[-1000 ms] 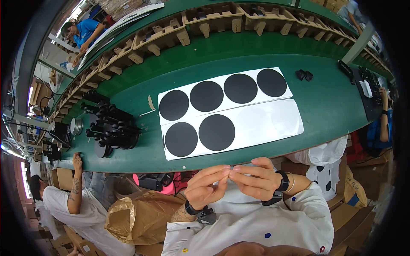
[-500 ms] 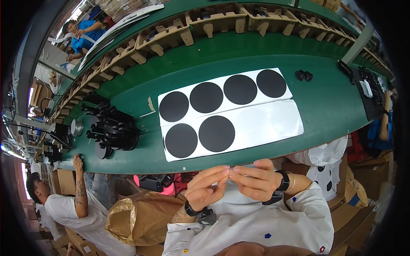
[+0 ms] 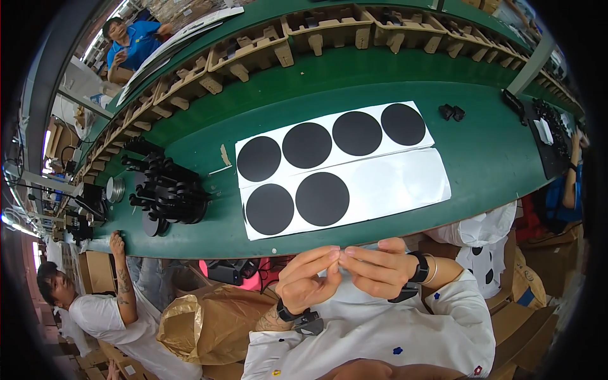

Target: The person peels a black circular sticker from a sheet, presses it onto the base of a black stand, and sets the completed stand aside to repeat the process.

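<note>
Green bench [image 3: 494, 158] edge — left hand [image 3: 308, 280], right hand [image 3: 378, 266] pinched fingertip-to-fingertip (held item too small to tell).

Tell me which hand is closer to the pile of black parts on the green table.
Left. The left hand is below and right of the pile of black parts; the right hand is farther right, fingertips meeting the left's.

- green bench top [image 3: 494, 152]: smooth, slight sheen
- white backing sheets [image 3: 405, 183]: glossy paper
- black discs [image 3: 322, 198] on them: matt, flat
- trays [image 3: 253, 54] along far edge: rough brown moulded cardboard
- black parts pile [image 3: 168, 190] near left edge: matt plastic
</note>
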{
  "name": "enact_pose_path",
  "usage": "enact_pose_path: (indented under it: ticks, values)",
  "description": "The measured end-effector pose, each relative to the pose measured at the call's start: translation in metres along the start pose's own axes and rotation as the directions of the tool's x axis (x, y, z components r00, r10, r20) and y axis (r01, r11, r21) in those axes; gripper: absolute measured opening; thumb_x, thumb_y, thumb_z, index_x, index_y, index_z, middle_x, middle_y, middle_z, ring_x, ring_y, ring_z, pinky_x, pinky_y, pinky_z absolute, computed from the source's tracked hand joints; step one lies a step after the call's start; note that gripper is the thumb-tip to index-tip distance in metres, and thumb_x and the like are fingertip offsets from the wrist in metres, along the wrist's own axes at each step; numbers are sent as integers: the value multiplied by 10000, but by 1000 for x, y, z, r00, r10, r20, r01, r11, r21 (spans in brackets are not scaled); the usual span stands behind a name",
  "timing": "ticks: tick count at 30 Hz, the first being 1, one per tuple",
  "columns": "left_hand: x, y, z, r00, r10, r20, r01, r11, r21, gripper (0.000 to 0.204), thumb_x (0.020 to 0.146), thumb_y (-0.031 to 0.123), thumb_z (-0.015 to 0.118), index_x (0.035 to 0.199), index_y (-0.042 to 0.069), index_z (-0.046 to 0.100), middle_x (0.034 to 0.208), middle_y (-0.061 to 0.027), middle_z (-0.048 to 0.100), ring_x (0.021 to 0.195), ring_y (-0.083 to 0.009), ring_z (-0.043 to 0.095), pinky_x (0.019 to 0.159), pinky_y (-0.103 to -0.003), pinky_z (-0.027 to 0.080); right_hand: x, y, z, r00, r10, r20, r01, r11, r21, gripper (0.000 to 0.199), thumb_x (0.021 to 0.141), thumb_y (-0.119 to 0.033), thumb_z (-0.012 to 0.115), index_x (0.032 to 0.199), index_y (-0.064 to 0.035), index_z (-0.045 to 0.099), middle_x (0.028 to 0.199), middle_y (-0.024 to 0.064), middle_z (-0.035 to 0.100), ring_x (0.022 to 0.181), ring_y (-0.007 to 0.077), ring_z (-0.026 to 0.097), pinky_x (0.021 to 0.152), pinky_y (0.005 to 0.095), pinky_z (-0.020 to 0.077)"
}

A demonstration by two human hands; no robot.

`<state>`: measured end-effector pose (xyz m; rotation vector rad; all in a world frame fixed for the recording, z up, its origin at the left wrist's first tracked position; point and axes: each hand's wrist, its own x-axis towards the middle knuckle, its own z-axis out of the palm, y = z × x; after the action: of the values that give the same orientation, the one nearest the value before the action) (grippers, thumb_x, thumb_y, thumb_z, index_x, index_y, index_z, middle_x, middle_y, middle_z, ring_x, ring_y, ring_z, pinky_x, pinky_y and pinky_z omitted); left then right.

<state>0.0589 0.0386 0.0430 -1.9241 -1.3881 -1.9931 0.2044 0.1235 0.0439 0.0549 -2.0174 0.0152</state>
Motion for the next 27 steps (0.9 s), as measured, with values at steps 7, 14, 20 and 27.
enact_pose_path:
  ticks: [7, 14, 20, 27]
  values:
    - [-1, 1, 6, 996, -10, -85, 8, 1000, -23, 382, 731, -79, 659, 648, 32, 303, 843, -194, 668, 758, -300, 684, 558, -306, 562, 1, 0, 3, 1000, 1, -18, -1, 1000, -4, 151, 744, -88, 564, 626, -128, 478, 979, 129, 685, 980, 200, 640, 1004, 356, 265]
    - [-1, 2, 0, 999, -40, 9, 41, 997, -58, 397, 791, -52, 624, 896, 50, 255, 814, -195, 643, 687, -299, 666, 566, -306, 552, 5, -1, -4, 1000, 17, -15, -17, 1000, 15, 154, 740, -80, 571, 626, -125, 476, 982, 130, 685, 975, 199, 643, 1012, 360, 259]
    - [8, 2, -5, 996, 26, 90, -17, 995, -99, 410, 795, -52, 629, 899, 60, 249, 823, -212, 651, 671, -312, 669, 544, -314, 553, 4, -2, -8, 999, 33, -21, -32, 999, 40, 162, 720, -52, 574, 615, -121, 473, 983, 134, 685, 965, 204, 649, 1016, 360, 255]
    - [9, 3, -6, 984, 101, 146, -101, 995, -7, 435, 781, -72, 631, 919, 57, 239, 819, -224, 645, 662, -321, 668, 528, -347, 563, 4, -3, -9, 999, 15, -31, -15, 1000, 23, 174, 714, -50, 564, 598, -125, 459, 972, 136, 687, 963, 204, 651, 1010, 353, 258]
